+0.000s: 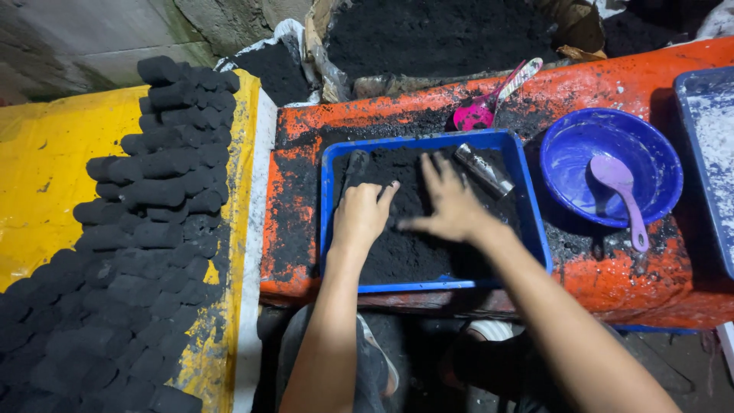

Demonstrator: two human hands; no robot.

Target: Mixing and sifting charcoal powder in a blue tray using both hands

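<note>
A blue rectangular tray (pixel 440 140) filled with black powder sits on an orange bench. My left hand (pixel 361 215) rests in the powder at the tray's left, fingers curled around a dark tube (pixel 355 167) that stands up out of it. My right hand (pixel 451 205) lies flat on the powder in the middle, fingers spread, holding nothing. A shiny metal tube (pixel 483 170) lies in the tray's far right corner, just beyond my right fingertips.
Several black cylindrical briquettes (pixel 145 245) are stacked on a yellow sheet at left. A blue bowl (pixel 612 164) with a purple scoop (pixel 623 195) stands right of the tray. A pink scoop (pixel 482 107) lies behind it. Sacks of black powder (pixel 436 34) stand at the back.
</note>
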